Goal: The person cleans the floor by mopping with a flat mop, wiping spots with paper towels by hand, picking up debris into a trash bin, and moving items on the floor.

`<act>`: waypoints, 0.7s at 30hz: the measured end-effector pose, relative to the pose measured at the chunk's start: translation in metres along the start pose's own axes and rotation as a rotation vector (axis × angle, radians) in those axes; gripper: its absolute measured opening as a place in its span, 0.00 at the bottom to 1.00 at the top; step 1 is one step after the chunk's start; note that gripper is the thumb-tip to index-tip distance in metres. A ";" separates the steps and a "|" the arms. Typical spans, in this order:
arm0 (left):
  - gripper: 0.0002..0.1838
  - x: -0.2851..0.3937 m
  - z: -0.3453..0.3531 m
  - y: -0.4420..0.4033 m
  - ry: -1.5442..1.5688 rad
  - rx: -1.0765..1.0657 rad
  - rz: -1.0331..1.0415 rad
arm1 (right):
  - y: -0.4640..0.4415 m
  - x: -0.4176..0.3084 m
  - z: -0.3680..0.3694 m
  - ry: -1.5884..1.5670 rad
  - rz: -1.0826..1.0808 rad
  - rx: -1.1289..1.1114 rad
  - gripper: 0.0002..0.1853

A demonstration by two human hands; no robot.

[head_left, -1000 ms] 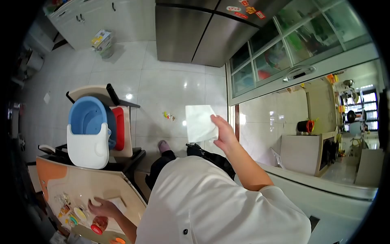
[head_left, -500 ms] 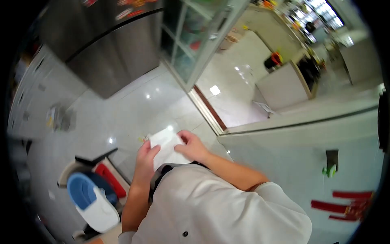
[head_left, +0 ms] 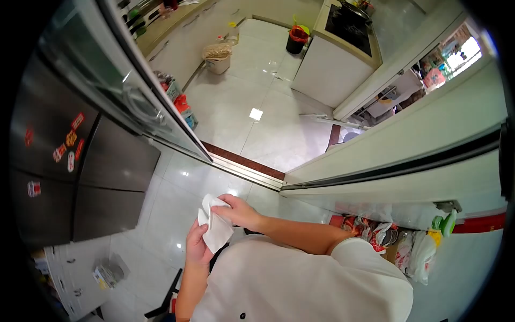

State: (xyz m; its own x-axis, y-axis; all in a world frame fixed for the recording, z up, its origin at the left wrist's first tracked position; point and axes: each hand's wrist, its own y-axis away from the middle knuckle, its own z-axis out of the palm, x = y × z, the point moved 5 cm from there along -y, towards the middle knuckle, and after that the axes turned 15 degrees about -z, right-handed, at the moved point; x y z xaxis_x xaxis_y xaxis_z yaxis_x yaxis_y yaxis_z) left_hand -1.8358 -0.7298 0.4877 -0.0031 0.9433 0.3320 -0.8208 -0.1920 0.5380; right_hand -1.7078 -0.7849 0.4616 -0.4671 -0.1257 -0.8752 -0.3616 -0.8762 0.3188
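While the left grip (head_left: 198,246) holds its lower-left edge and the right grip (head_left: 240,211) its upper-right side, the creased white paper (head_left: 218,234) lies between them, above the floor (head_left: 161,219). Long axis slants down-right; neither grip nearer.

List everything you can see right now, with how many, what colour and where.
Tissue-like sheet: 1, white, held, lower centre
Tiled floor: 1, pale, centre
Refrigerator: 1, dark grey, left
Magnets: several, mostly red and orange, on the refrigerator
Glass-paned door: 1, pale-framed, upper left
Basket: 1, beige, floor, top centre
Bin: 1, black with red liner, floor, top centre
Cooktop: 1, black, upper right
Bags: several, mixed colours, right
Clear container: 1, translucent, floor, lower left
Other clutter: too small to name
Shirt: 1, white, bottom centre
Left hand: 1, bare, on the sheet
Right hand: 1, bare, on the sheet
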 end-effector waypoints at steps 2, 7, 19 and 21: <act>0.30 0.013 0.016 -0.035 -0.018 -0.021 -0.039 | -0.027 -0.011 -0.029 0.081 0.048 0.111 0.19; 0.30 0.049 0.037 -0.113 -0.034 -0.023 -0.115 | -0.092 -0.021 -0.097 0.098 -0.027 0.339 0.14; 0.26 0.158 0.119 -0.339 0.198 -0.163 -0.623 | -0.206 -0.156 -0.217 -0.486 0.097 0.374 0.24; 0.24 0.178 0.145 -0.361 0.014 -0.168 -0.485 | -0.221 -0.165 -0.229 -0.537 0.104 0.396 0.22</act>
State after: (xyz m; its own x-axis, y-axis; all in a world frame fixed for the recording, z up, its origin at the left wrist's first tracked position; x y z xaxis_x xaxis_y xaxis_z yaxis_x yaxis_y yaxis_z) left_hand -1.4574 -0.5316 0.4648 0.3940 0.9169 0.0642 -0.8103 0.3135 0.4951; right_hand -1.3660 -0.6775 0.4524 -0.8148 0.1387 -0.5629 -0.5137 -0.6226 0.5903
